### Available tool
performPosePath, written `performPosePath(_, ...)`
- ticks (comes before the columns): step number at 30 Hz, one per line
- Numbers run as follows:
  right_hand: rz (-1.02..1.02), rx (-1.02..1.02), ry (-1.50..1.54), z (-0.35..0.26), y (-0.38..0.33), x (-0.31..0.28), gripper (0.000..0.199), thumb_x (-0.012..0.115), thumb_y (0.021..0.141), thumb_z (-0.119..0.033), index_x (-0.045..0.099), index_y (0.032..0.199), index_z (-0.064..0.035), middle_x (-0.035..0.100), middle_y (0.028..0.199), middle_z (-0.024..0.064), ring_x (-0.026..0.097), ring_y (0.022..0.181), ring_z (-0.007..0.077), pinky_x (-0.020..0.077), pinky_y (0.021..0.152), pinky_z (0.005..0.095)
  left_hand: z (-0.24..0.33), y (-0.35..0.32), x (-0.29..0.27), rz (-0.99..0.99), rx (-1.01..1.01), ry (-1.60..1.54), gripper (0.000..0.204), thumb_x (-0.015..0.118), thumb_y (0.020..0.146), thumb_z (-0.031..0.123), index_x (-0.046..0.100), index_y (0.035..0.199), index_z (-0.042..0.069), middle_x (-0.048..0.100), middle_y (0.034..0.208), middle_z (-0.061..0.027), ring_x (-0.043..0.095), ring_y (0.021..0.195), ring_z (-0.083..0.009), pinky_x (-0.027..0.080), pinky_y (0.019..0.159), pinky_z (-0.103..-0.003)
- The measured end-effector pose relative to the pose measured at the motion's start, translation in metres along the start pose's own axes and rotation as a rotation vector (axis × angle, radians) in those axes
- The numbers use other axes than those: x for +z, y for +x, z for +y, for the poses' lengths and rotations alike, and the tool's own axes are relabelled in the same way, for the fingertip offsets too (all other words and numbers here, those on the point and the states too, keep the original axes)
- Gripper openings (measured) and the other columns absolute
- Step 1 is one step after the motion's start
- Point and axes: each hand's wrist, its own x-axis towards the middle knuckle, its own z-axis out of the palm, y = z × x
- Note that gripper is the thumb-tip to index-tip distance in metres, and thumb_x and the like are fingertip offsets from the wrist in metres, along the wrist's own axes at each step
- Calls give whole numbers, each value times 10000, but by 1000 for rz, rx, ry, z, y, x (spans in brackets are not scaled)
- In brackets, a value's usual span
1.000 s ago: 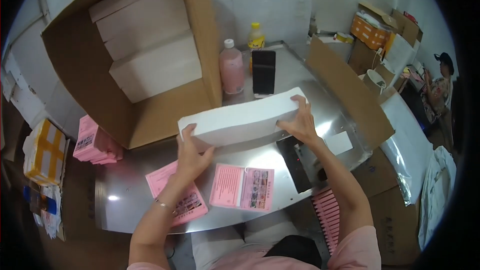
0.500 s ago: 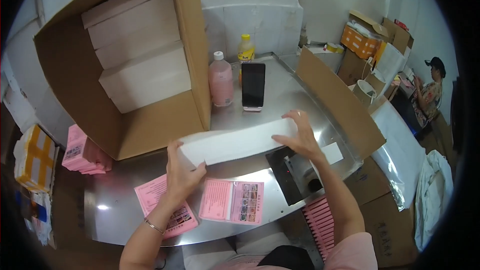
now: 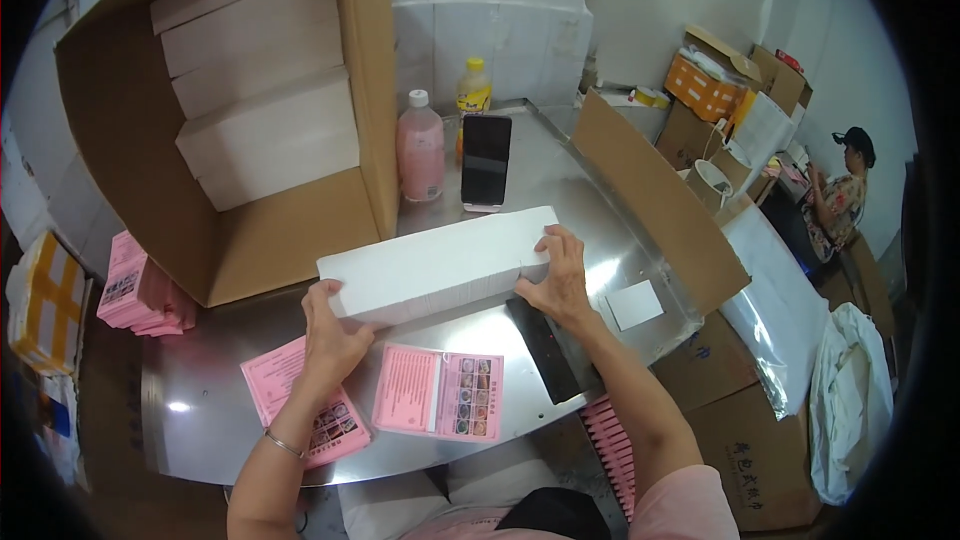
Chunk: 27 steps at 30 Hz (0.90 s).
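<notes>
A long white stack of paper sheets (image 3: 440,260) is held level over the metal table (image 3: 200,370), its near side finely lined. My left hand (image 3: 333,335) grips its left end, thumb underneath and fingers curled at the edge. At the other end my right hand (image 3: 560,280) clasps the stack between thumb and fingers. Below my left wrist lies a pink printed sheet (image 3: 340,430), partly covered by my forearm. Beside it is a pink printed leaflet (image 3: 408,390) in two panels. A black flat device (image 3: 545,355) sits under my right wrist, partly hidden.
An open cardboard box (image 3: 300,230) at the left holds several white blocks. A pink bottle (image 3: 420,150), a yellow-capped bottle (image 3: 474,90) and a propped phone (image 3: 486,162) stand behind. At right are a white square card (image 3: 634,305) and a cardboard flap (image 3: 660,205). Another person (image 3: 840,195) sits farther off.
The white stack has tilted in my hands, so its broad top and lined near side now show. Both hands keep their hold at its ends. The whole view has shifted slightly.
</notes>
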Motion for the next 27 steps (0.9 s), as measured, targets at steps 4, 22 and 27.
performPosePath(4, 121, -32, -53, 20, 9, -35, 470, 752, 580, -139, 514, 969, -27, 495, 1254, 278, 483, 1183, 454, 402, 995, 526, 1, 0, -7, 20, -54, -348, 948, 798, 710, 116, 249, 1464, -54, 419, 1412, -261, 455, 1306, -392, 377, 1112, -413)
performPosePath(22, -185, 126, 154, -64, 1, 33, 717, 817, 613, -253, 506, 1240, -102, 398, 1293, 300, 468, 1219, 505, 437, 1040, 510, 8, 39, 2, -93, -129, -451, 921, 661, 788, 201, 178, 1529, -58, 473, 1397, -262, 523, 1259, -321, 424, 1051, -361)
performPosePath(27, 16, 49, 90, -17, 14, -2, 632, 804, 595, -201, 528, 1143, -46, 431, 1268, 296, 472, 1193, 486, 436, 986, 535, 20, 32, -14, -91, -307, -592, 892, 651, 811, 149, 177, 1531, -80, 495, 1356, -247, 522, 1220, -300, 401, 1058, -357)
